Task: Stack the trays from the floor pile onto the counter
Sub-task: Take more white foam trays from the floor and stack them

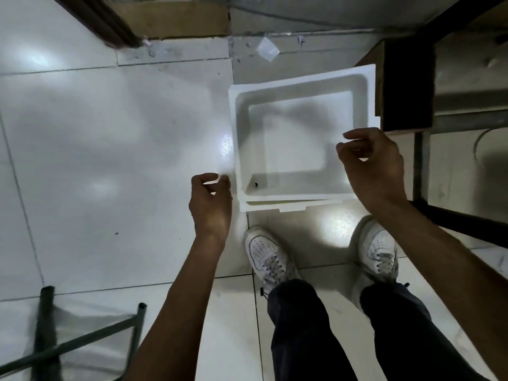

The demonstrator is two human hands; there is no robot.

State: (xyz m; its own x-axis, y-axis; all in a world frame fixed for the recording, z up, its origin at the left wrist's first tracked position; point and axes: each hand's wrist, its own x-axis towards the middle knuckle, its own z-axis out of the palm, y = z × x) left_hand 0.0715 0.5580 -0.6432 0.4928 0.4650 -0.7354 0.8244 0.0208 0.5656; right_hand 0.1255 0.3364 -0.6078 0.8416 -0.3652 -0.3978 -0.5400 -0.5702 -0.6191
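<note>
A pile of white trays (299,86) lies on the tiled floor just ahead of my feet; the top tray is a shallow square basin with a small dark speck near its front left corner. More tray rims show under its front edge. My left hand (210,204) hovers just left of the pile's front left corner, fingers curled and apart, holding nothing. Over the right rim hangs my right hand (376,166), fingers bent and spread, with nothing in it. No counter top can be made out.
A dark open box or shelf (406,86) stands right behind the pile at the right. Black metal frame bars (450,218) run along the right. A green metal frame (82,342) sits at the lower left. My white shoes (268,257) stand below the pile.
</note>
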